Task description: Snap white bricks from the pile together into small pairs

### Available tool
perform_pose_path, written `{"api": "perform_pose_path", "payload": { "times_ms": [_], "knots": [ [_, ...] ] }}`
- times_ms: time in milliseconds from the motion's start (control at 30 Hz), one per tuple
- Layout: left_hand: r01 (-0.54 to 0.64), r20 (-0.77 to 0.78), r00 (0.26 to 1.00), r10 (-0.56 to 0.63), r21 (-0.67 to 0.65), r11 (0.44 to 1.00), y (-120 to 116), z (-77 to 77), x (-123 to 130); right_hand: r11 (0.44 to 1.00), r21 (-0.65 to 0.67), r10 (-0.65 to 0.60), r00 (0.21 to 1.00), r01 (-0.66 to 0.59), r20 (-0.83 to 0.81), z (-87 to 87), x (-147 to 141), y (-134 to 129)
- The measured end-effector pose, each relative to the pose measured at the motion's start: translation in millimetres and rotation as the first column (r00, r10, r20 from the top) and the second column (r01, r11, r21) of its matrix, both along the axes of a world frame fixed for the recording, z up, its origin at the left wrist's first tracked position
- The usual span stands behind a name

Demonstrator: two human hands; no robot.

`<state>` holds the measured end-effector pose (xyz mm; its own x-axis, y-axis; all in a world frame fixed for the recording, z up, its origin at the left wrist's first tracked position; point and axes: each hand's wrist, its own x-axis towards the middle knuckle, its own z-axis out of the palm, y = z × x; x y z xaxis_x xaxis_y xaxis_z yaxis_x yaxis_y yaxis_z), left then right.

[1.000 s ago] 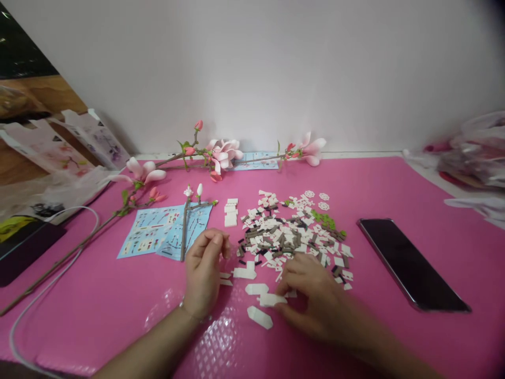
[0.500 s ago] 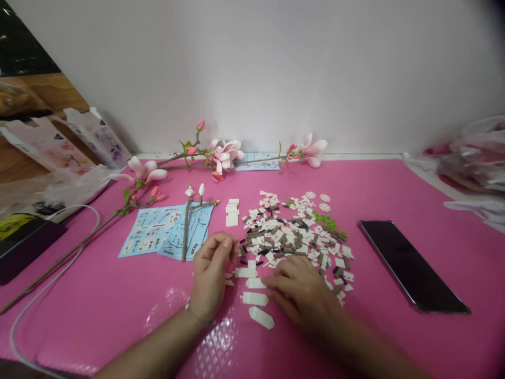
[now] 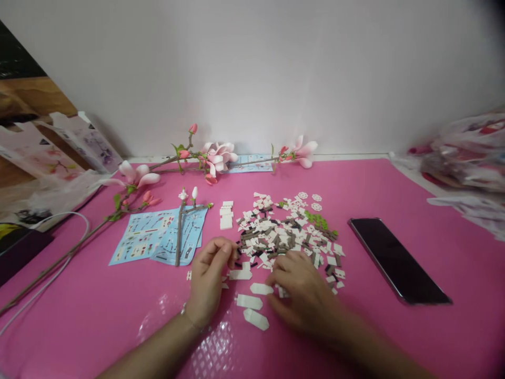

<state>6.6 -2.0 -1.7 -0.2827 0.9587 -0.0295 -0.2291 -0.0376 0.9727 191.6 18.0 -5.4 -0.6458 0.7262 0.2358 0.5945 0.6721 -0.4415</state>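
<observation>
My left hand (image 3: pixel 211 276) is closed in a pinch over the left side of the brick pile; whatever the fingertips hold, if anything, is hidden. My right hand (image 3: pixel 302 287) curls at the near edge of the pile. Its fingertips meet the right end of a white pointed brick (image 3: pixel 260 288). Two similar white pointed bricks, an upper one (image 3: pixel 249 301) and a lower one (image 3: pixel 256 319), lie just below. Another white brick (image 3: pixel 240 275) sits between my hands. White, grey-brown and black bricks make up the pile (image 3: pixel 276 234), with green bricks (image 3: pixel 315 218) at its far right.
A phone (image 3: pixel 398 260) lies at right. Blue instruction sheets (image 3: pixel 144 234) with a small built branch (image 3: pixel 180 237) are at left. White bricks (image 3: pixel 226 221) stand apart. Magnolia branches (image 3: pixel 219 155) lie along the back. A white cable (image 3: pixel 84 226) crosses the left side.
The white pointed brick at my right fingertips has shifted right relative to the bricks near it. My left hand keeps its pinch. The whole view has shifted slightly.
</observation>
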Motion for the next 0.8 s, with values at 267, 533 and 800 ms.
{"api": "perform_pose_path", "payload": {
  "times_ms": [267,533,800],
  "knots": [
    [-0.010,-0.003,1.000,0.010,-0.005,1.000,0.7,-0.7,-0.7,0.980,0.000,-0.194,0.958,0.198,-0.209,15.4,17.9,18.3],
    [-0.038,-0.025,0.999,0.037,-0.016,0.999,0.4,-1.0,-1.0,0.946,-0.082,-0.324,0.933,0.315,-0.156,18.7,26.5,27.9],
    [-0.018,-0.045,0.999,0.017,-0.027,0.999,-0.5,0.7,-1.4,0.957,-0.073,-0.287,0.954,0.281,-0.091,5.0,28.3,29.0]
  ]
}}
